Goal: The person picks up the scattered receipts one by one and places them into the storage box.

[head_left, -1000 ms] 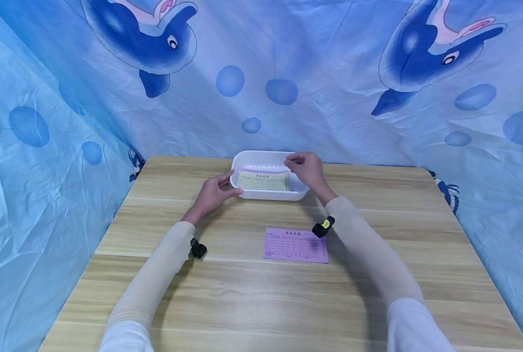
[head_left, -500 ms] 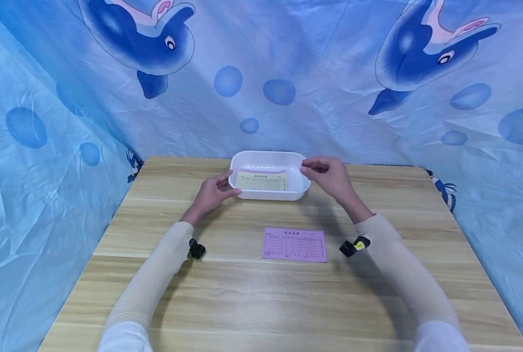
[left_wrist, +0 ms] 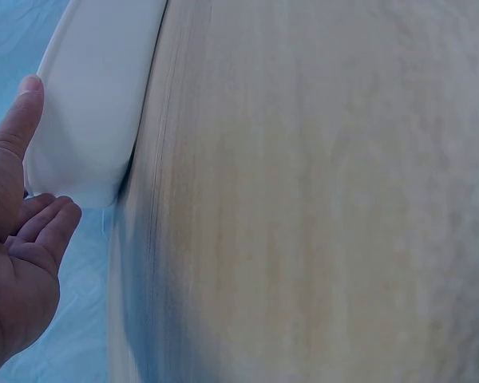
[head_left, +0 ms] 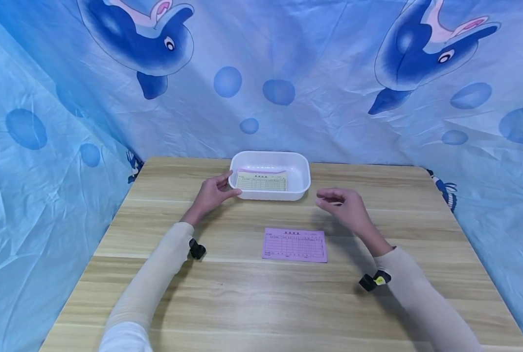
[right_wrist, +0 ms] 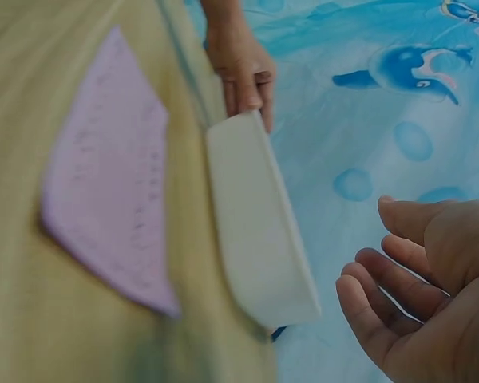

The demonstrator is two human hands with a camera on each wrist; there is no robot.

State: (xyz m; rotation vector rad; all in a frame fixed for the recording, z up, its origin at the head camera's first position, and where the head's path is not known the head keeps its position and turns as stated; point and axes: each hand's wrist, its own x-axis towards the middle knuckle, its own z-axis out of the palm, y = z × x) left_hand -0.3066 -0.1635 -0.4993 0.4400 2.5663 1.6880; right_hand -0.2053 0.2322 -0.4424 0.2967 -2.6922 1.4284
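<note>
A white plastic tray (head_left: pixel 267 196) stands near the table's far edge. My left hand (head_left: pixel 209 196) grips its left end, thumb at the front rim and fingers at the end wall. The left wrist view shows this thumb and these fingers around the corner of the tray (left_wrist: pixel 96 104). Inside lies a pale green printed receipt slip (head_left: pixel 261 182), a purple edge showing behind it. My right hand (head_left: pixel 345 208) hovers right of the tray, fingers loosely bent and holding nothing. Closer to me, a purple receipt pad (head_left: pixel 294 245) lies flat on the table.
The wood-grain table (head_left: pixel 243 303) ends just behind the tray. A blue dolphin-print cloth (head_left: pixel 327 127) hangs behind it and at both sides. Each wrist wears a small black camera, such as the left camera (head_left: pixel 197 249).
My right hand has drawn back from over the tray, past its right rim, to the right and towards me. The left hand and the tray have stayed in place.
</note>
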